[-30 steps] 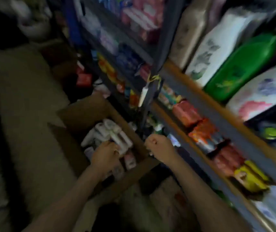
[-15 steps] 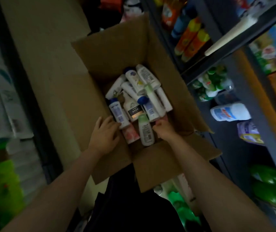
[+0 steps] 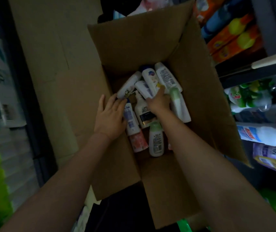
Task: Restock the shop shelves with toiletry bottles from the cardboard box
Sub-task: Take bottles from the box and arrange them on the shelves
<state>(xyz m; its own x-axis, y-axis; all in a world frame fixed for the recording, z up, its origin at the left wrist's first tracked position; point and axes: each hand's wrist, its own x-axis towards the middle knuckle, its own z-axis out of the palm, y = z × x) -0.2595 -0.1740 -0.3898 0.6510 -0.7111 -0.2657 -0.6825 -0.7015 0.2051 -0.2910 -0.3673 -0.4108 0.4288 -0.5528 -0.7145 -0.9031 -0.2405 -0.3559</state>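
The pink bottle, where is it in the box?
In the head view, the pink bottle lies at the near end of the cardboard box, toward its left side, beside the green-capped bottle and just below the left hand.

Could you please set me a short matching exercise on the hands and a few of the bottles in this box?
Things:
1. left hand
2. right hand
3. green-capped bottle
4. pink bottle

Places:
A. reaching into the pile at the box's middle
B. by the box's left wall, fingers spread over bottles
C. nearest the camera, left of the green-capped one
D. lying just left of the right forearm

Pairs: 1-B, 2-A, 3-D, 4-C
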